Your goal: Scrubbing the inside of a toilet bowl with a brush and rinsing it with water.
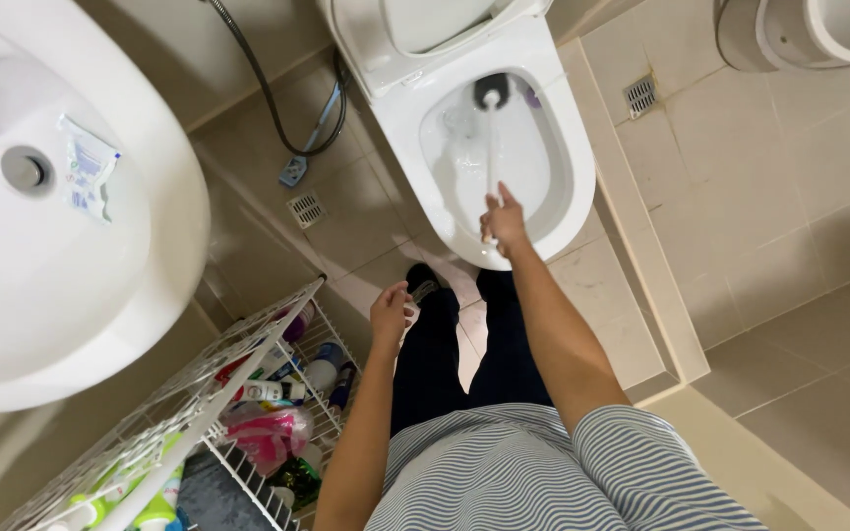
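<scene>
My right hand grips the white handle of a toilet brush over the front rim of the white toilet bowl. The brush's dark head sits deep in the bowl near the back. The toilet seat and lid are raised. My left hand hangs loosely curled above the floor, just right of a white wire rack, and holds nothing that I can see. My legs in dark trousers stand in front of the toilet.
A white basin with a small packet fills the left. The wire rack holds several bottles and a pink bag. A spray hose hangs by the toilet. Two floor drains and a raised tile kerb lie nearby.
</scene>
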